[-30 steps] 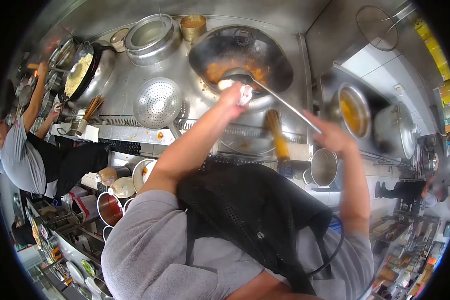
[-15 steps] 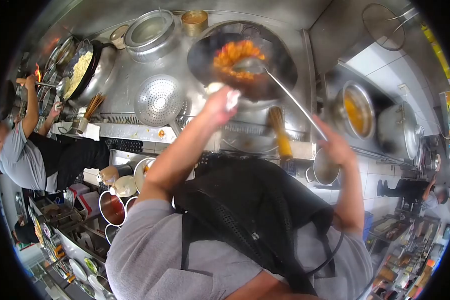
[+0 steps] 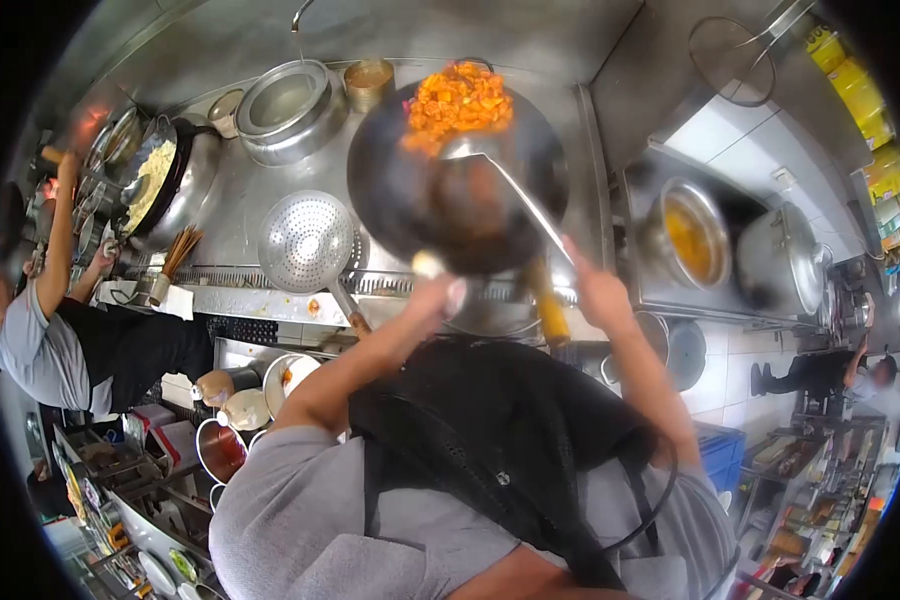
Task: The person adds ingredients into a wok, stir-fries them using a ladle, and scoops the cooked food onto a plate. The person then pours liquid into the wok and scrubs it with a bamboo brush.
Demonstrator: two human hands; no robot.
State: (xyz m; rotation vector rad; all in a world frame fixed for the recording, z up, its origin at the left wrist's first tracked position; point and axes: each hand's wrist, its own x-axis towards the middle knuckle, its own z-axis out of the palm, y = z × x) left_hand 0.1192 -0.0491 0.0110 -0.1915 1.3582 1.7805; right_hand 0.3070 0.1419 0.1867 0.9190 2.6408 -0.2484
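Observation:
My left hand (image 3: pixel 436 304) is closed around the near edge of a dark wok (image 3: pixel 390 185), with a folded white cloth (image 3: pixel 456 298) in its grip. In my right hand (image 3: pixel 602 298) is a long-handled metal ladle (image 3: pixel 518 192), its bowl inside the wok, close to the food. Glossy orange-red food pieces (image 3: pixel 460 102) are bunched at the wok's far side; whether some are in the air I cannot tell. The wok's near half shows only a brownish sauce film, blurred by motion. A bamboo brush (image 3: pixel 550 305) with a yellow-wrapped end lies beside the wok, near my right hand.
Left of the wok are a perforated strainer (image 3: pixel 305 232), a metal pot (image 3: pixel 285 110) and a tin can (image 3: pixel 369 86). On the right stand a pot of yellow liquid (image 3: pixel 692 238) and a lidded pot (image 3: pixel 785 260). Another person (image 3: pixel 45 320) works at a wok on the far left.
The wok and my left hand have come back towards my body. The food has shifted to the wok's far side. My right hand has moved left and nearer the wok with the ladle.

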